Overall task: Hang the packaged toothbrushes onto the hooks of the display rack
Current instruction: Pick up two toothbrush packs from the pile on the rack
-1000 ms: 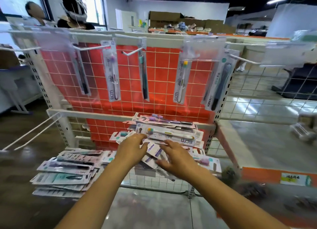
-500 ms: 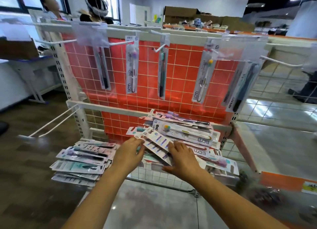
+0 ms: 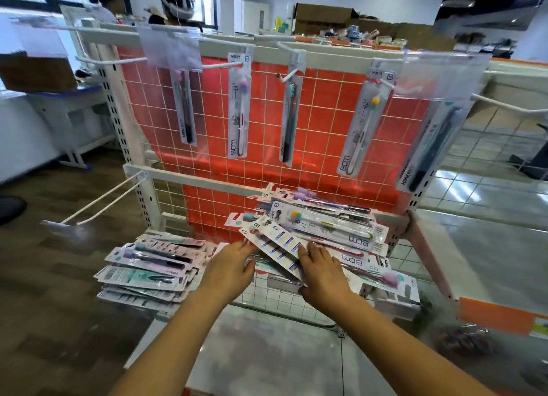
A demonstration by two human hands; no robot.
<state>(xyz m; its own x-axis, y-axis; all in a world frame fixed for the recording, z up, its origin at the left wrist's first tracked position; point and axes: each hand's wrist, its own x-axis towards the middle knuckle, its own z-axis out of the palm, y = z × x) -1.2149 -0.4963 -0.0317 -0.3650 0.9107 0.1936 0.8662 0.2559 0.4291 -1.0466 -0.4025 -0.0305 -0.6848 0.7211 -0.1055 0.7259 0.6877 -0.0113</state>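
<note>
Seen from the head camera, a face-down pack (image 3: 277,251) is held between both hands above the right heap (image 3: 326,229) on the low shelf of the rack (image 3: 189,176). The left hand (image 3: 229,269) is laid at the pack's upper end, fingers extended and touching its edge; whether the thumb is tucked underneath cannot be told. The right hand (image 3: 321,272) is set on the lower end, fingers curled over the card.

Five packs are already hung on the upper hooks, among them one with a purple head (image 3: 239,108). A second heap (image 3: 151,269) is stacked at the left, and a bare hook (image 3: 98,202) juts out above it.

Several risks can be judged. The right heap is loosely piled and tilted, so neighbouring packs could be dragged off the shelf if the held pack is pulled out flat. The hang hole at the card's end is small, so a hook tip could be missed or the card torn if it is forced. The pack is reversed, so it might be hung back to front unless turned.
</note>
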